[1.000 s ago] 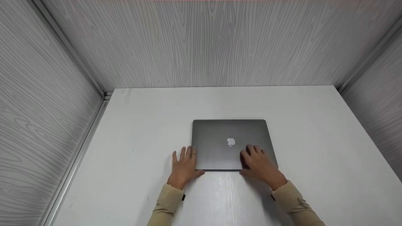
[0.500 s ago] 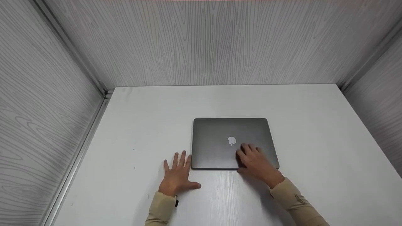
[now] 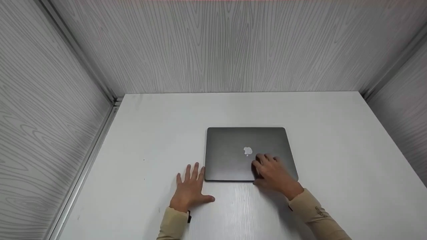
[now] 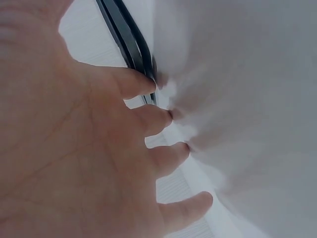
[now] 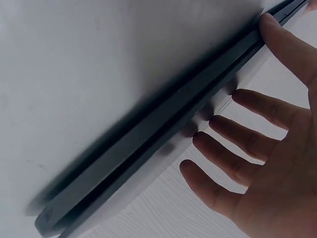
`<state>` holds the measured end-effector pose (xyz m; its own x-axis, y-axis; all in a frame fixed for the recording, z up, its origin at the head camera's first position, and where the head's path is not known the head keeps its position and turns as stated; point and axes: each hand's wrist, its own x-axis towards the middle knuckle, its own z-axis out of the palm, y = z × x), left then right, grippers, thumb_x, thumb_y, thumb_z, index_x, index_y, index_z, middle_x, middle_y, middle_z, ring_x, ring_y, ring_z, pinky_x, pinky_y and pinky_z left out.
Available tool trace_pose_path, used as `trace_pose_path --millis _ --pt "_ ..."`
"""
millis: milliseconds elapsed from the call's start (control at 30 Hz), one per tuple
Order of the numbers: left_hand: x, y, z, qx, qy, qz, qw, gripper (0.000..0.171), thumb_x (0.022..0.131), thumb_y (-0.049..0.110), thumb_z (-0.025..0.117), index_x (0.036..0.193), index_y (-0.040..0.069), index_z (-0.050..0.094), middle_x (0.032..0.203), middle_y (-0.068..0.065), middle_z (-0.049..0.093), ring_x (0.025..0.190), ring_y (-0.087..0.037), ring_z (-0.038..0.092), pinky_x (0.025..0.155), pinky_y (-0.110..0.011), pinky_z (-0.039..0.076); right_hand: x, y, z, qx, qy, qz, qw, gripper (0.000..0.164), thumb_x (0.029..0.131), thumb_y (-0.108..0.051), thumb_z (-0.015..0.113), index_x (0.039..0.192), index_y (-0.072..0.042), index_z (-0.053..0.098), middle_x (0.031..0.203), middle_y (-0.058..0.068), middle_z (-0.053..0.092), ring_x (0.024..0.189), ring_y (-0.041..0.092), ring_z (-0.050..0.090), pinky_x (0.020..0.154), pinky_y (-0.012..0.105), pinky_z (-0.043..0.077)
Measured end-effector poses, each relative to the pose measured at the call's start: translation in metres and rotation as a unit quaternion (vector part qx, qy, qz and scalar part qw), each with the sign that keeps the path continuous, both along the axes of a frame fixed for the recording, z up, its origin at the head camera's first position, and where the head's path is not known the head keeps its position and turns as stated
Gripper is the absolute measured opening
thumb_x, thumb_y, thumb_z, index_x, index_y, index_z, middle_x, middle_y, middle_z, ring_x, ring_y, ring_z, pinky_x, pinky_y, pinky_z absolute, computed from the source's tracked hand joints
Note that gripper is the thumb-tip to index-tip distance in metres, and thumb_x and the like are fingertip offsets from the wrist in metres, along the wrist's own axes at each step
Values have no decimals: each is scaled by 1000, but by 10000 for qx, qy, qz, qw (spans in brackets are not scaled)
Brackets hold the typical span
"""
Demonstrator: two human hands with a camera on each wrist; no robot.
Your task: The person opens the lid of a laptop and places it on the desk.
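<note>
A closed grey laptop with a white apple logo lies flat on the white table. My left hand rests on the table at its left front corner, fingers spread and thumb stretched out sideways. In the left wrist view the index fingertip is right by the laptop's edge. My right hand touches the lid's front right part with its fingertips, the fingers slightly bent. Its thumb presses at the front edge, near the seam between lid and base.
The white table runs back to a grey wood-grain panel. More such panels stand at the left and right, with a metal rail along the table's left side.
My left hand has come off the laptop's left front corner, moving left and toward me, its thumb spreading out. My right hand has slid slightly left along the front edge.
</note>
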<state>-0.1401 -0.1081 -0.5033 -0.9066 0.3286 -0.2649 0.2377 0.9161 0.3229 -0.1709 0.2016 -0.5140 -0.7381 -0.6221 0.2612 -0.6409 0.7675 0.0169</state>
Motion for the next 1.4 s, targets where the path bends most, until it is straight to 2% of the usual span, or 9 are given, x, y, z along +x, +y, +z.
trace_pose_path --millis 133,333,500,667,800,867,1067,1400 --pt "1 0 -1 2 26 -43 10000 108 80 53 82 156 -4 31 164 -24 20 151 -46 14 113 -71 17 -1 1 1 43 30 25 10000 63 70 -38 94 112 -2 63 116 19 60 102 40 60 77 55 54" --pt "4 -1 0 119 17 -111 9999 118 72 51 89 156 -5 29 164 -26 19 151 -46 14 113 -70 18 -1 2 3 -90 11 181 9998 62 71 -35 94 114 0 65 117 18 61 102 39 62 75 54 55" --pt "8 0 1 -32 112 -196 9997 123 69 56 89 156 -7 28 164 -25 20 151 -44 16 113 -69 19 1 3 3 -265 27 255 9993 62 72 -34 93 115 0 65 118 18 62 102 39 62 74 54 56" --pt "17 3 0 -195 276 -288 9990 126 67 61 88 153 -11 30 163 -26 20 150 -43 18 113 -69 21 2 4 3 -454 76 293 9985 61 71 -32 94 113 1 67 117 17 63 102 39 63 73 55 57" --pt "25 8 2 -489 507 -492 9963 122 66 63 87 149 -11 39 162 -27 22 150 -42 21 111 -67 26 3 4 4 -515 207 317 9980 57 69 -31 95 110 0 69 113 15 64 98 37 64 69 52 57" --pt "29 11 4 -649 623 -637 9939 118 66 63 87 147 -9 43 160 -26 28 149 -41 25 111 -66 28 3 5 5 -516 279 324 9978 55 68 -30 95 108 -1 70 111 14 65 97 35 64 68 49 58" --pt "36 23 6 -789 813 -1029 9882 107 71 55 88 148 -7 44 154 -21 44 145 -35 36 111 -59 32 2 7 7 -556 491 330 9967 52 67 -28 96 105 -1 72 107 13 67 94 32 65 65 45 59" --pt "45 34 6 -1042 1073 -1305 9801 93 73 40 91 146 0 51 156 -12 43 144 -26 40 108 -57 38 1 6 8 -636 490 256 9964 44 70 -26 94 102 -3 74 105 11 67 93 31 65 62 43 60"
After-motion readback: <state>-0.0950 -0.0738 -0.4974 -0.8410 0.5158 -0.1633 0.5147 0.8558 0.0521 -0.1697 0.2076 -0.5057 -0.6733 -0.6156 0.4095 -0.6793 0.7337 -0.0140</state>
